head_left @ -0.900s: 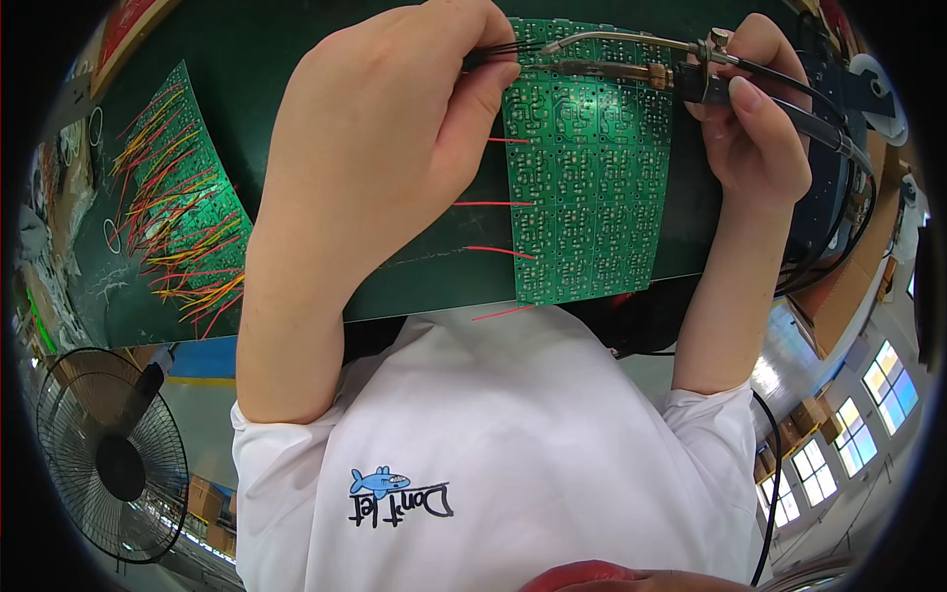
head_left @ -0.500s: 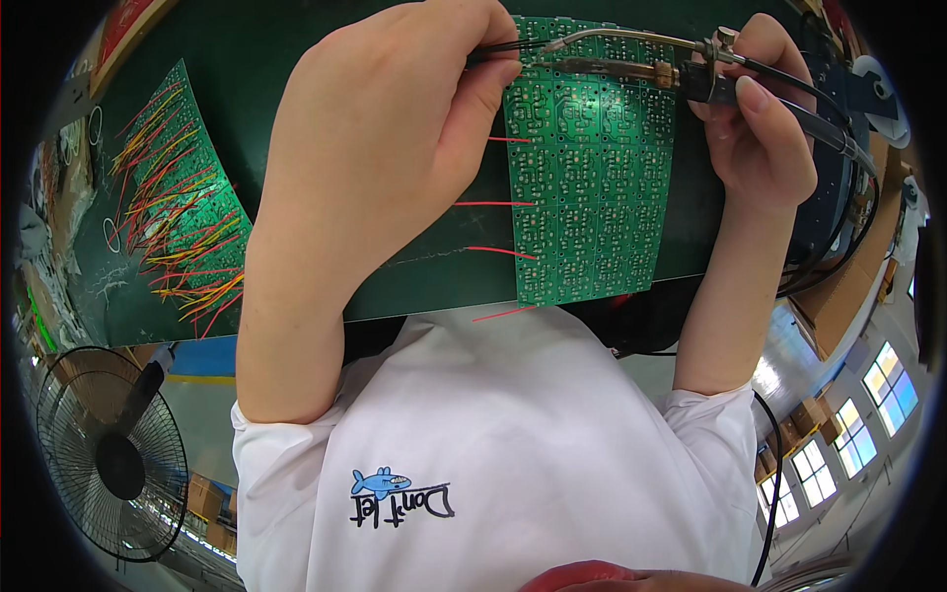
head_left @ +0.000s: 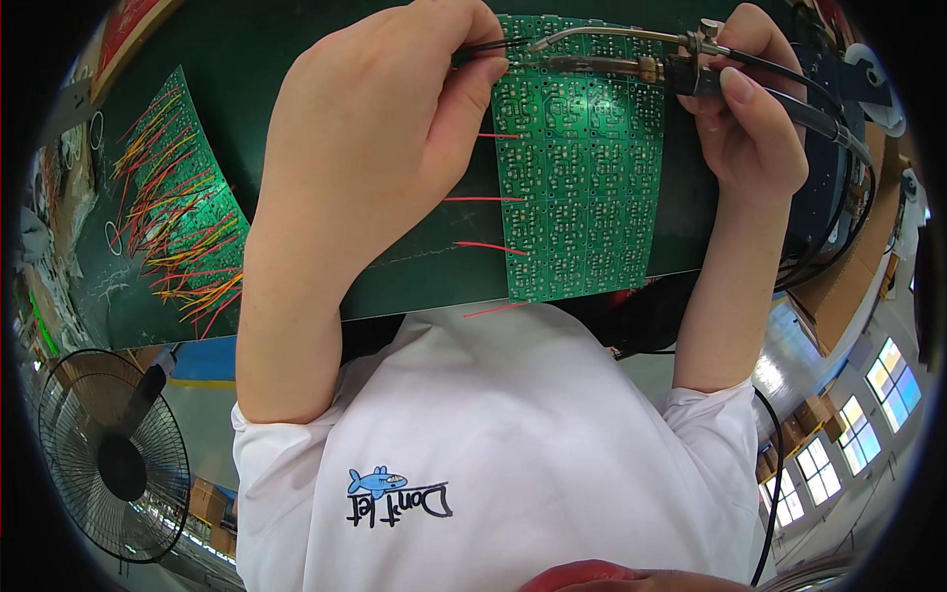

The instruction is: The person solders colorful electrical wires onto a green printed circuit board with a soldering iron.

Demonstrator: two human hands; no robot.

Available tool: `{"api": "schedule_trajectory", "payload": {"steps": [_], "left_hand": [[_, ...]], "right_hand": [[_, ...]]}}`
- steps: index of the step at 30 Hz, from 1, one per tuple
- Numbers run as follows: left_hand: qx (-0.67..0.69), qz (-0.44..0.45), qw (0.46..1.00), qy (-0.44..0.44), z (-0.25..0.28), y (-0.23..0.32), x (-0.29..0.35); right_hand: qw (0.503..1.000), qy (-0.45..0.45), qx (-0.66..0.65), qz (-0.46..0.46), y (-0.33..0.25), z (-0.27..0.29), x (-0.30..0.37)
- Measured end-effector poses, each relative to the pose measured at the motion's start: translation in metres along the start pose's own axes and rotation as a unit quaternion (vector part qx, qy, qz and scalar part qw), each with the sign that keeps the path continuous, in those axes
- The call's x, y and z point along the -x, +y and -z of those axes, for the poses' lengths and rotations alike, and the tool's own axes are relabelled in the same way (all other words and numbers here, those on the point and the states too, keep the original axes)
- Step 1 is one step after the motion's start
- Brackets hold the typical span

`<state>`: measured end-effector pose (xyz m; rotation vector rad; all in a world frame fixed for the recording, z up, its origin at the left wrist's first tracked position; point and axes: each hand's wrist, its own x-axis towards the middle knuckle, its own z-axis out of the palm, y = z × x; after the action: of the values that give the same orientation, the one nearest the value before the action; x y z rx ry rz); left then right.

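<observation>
A green circuit board panel (head_left: 582, 178) lies on the table, with several red wires (head_left: 483, 199) sticking out from its left edge. At the panel's upper left corner, my left hand (head_left: 380, 148) pinches thin black wires (head_left: 483, 46) between thumb and forefinger. My right hand (head_left: 758, 118) grips a soldering iron (head_left: 681, 75) from the right, its fingers around the handle. A curved metal feed tube (head_left: 612, 33) is clamped above the iron. Both tips point left and reach the board near the black wire ends; whether they touch is too small to tell.
On the left of the dark green table (head_left: 296, 59) lies another board (head_left: 202, 187) covered in red and yellow wires. A dark blue device (head_left: 838, 187) with black cables stands at the right. A black fan (head_left: 118, 464) is at lower left, beyond the table edge.
The board panel, its red wires, the soldering iron and both hands have shifted slightly left together. Both grips look the same.
</observation>
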<state>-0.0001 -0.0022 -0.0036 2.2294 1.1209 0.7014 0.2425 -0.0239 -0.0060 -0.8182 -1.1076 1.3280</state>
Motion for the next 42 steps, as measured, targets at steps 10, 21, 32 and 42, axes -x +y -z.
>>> {"api": "schedule_trajectory", "payload": {"steps": [10,21,32,42], "left_hand": [[-0.003,0.001,1.0,-0.003,0.0,0.0,0.0],[-0.008,0.012,1.0,-0.002,0.002,0.001,0.002],[-0.017,-0.033,0.999,-0.007,0.001,0.0,-0.002],[-0.027,-0.045,0.999,-0.001,-0.001,-0.005,0.0]], "right_hand": [[1.0,-0.001,-0.001,0.026,0.003,0.002,0.001],[1.0,-0.001,0.009,0.004,0.007,0.009,-0.002],[0.997,0.022,-0.065,0.027,0.004,0.012,0.006],[0.999,0.039,-0.01,0.006,0.008,0.004,0.008]]}}
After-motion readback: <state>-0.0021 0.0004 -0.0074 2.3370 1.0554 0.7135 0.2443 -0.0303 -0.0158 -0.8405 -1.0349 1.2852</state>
